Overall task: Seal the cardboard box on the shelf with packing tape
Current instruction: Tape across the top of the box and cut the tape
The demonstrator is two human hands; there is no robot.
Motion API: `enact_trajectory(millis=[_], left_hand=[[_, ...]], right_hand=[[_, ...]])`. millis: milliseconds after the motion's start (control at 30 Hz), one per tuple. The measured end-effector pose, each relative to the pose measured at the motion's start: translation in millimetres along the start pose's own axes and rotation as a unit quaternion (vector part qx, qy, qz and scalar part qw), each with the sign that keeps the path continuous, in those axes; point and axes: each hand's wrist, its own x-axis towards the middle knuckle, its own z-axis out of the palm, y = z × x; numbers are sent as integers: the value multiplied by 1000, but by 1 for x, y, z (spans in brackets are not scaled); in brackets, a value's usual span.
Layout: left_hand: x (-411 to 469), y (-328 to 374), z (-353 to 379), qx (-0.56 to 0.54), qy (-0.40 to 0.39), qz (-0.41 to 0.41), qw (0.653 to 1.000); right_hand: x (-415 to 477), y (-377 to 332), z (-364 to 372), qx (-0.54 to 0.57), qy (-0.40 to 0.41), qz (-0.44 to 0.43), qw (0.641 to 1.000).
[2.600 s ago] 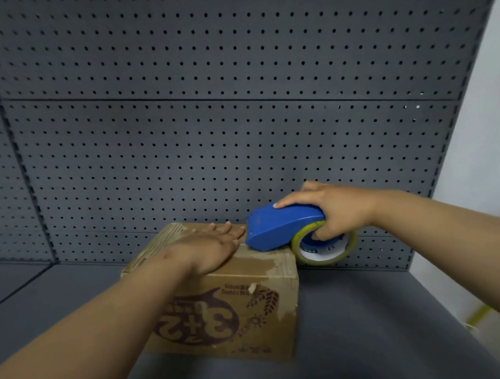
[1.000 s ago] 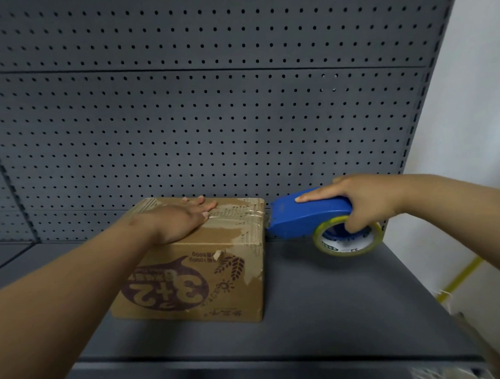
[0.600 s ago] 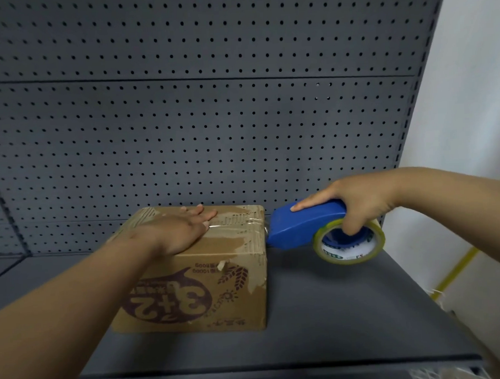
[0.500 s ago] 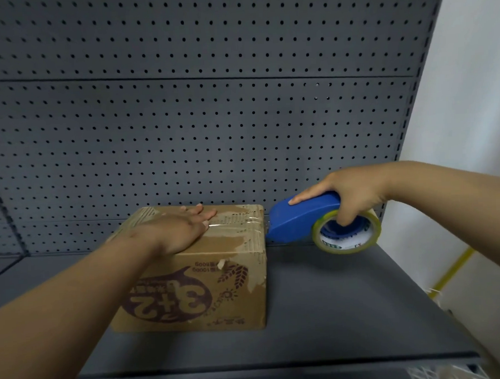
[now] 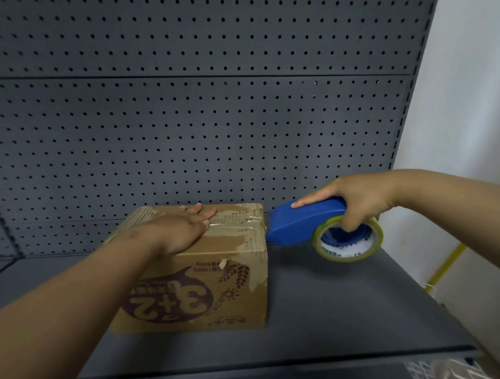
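Observation:
A brown cardboard box [image 5: 219,283] with an upside-down purple "3+2" print stands on the dark grey shelf [image 5: 336,315]. Clear tape [image 5: 239,223] runs across its top to the right edge. My left hand [image 5: 178,229] lies flat on the box top, fingers spread. My right hand [image 5: 356,202] grips a blue tape dispenser [image 5: 299,223] holding a yellowish roll [image 5: 347,242]. The dispenser's nose touches the box's upper right edge, just off the box.
A grey pegboard panel [image 5: 210,119] backs the shelf right behind the box. A white wall [image 5: 456,120] stands at the right with a yellow stripe [image 5: 446,263] low down. The shelf's front edge [image 5: 252,369] runs along the bottom.
The dispenser travelled right across the box top and off its right edge, laying tape. In the last half second it dipped slightly against that edge. My left hand stayed flat on top.

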Motion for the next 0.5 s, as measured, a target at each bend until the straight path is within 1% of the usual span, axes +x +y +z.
enact_trajectory(millis=[100,233,333,367,400,433,467,500], left_hand=[[-1,1,-1,-3,0,1,1000],[-1,2,0,1,0,6,1000],[1,2,-1,-1,-1,4,1000],[1,2,-2,2,-2,3,1000],[2,1,-2,4,-3,2,1000],[2,1,-3,5,-3,2,1000],[3,1,-3,5,-6,5,1000],[3,2,-4,2,-5,9,1000]], right_hand=[[7,-2,-6,-15,27,8,1000],[-1,-4,-2,-33,-10,-8,999],[7,-4,-7,-35,22,-3,999],[9,-4,-3,-61,16,1,998],[10,1,6,-111,-8,-2,994],[9,10,21,-163,-49,-4,985],[5,24,40,-189,-77,8,979],[-3,35,52,-189,-72,27,979]])
